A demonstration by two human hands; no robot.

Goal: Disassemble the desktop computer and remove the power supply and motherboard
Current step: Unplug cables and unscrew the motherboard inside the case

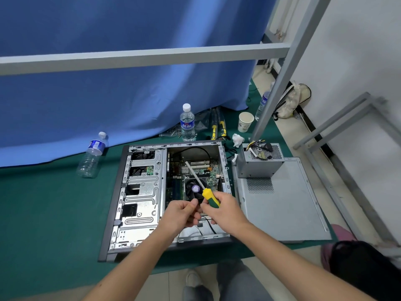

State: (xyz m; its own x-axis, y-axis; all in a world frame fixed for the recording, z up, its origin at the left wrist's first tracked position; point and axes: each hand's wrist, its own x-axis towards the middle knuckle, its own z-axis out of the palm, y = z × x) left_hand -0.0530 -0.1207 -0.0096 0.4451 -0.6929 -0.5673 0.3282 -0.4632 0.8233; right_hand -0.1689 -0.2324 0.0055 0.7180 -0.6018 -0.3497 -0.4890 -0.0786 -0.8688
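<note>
both forearms reach in from the near edge. computer case [138,192] lies open on its side on the green worktop [43,213], motherboard [191,174] inside, just beyond the hands. power supply [258,164] already out, on the side panel [282,203] to the right. right hand [223,209], fingers curled round the screwdriver [202,185]; shaft runs up-left over the board, tip nearly lost against it. left hand [184,213], fingers loosely curled beside the handle; cannot tell if they pinch anything. lower board hidden by hands
</note>
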